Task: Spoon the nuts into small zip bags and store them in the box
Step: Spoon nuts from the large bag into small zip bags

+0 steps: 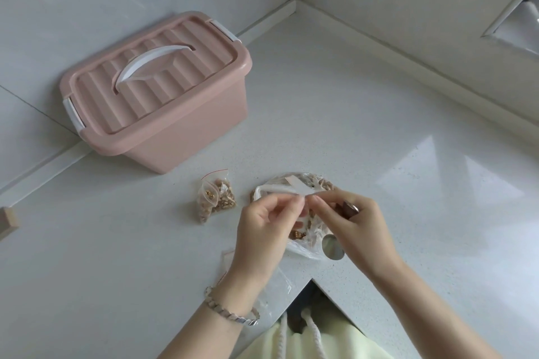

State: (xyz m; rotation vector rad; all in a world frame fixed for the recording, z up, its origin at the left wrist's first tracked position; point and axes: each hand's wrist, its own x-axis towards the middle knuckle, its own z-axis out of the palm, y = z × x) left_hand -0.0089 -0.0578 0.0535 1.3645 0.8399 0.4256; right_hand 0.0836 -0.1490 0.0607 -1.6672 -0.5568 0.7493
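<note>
**Counter corner: small zip bag pinched between both hands**

White speckled counter [379, 125] is seen running into a corner of pale tiled walls. A pink box [186, 143] is set at the back left against the wall, its ribbed lid [175, 46] closed and its white handle [151, 63] lying flat. Near the front edge, a large clear bag of nuts [319, 182] is spread open on the counter. Just above it, a small zip bag [288, 189] is pinched at its top edge by the fingertips of the left hand [262, 230] and the right hand [355, 224], one at each end. A metal spoon [332, 246] is also gripped in the curled right fingers, its bowl pointed down toward the person. Two filled small bags [217, 199] are laid between the box and the left hand, apart from both. Empty bags [230, 259] are partly covered by the left wrist, on which a bracelet [230, 312] is worn. A wooden block [7, 220] is cut off at the left edge.
</note>
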